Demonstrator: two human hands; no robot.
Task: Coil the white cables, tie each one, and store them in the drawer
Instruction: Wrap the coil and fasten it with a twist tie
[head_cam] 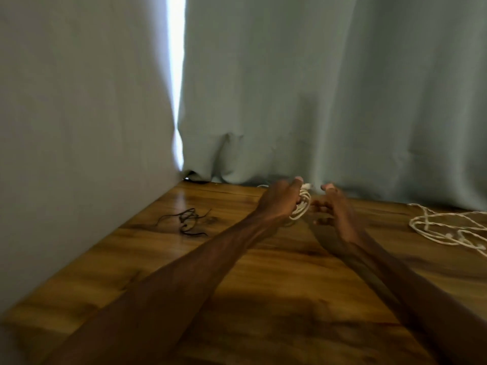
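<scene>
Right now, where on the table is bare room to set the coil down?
Bare table lies along the wall, nearer than the dark strings, and between the forearms. The right edge is crowded by the loose white cable.

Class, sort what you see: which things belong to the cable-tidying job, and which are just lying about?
Job: coiled white cable held in the left hand; loose white cable; dark strings, probably ties.
Just there: curtain; wooden table.
</scene>
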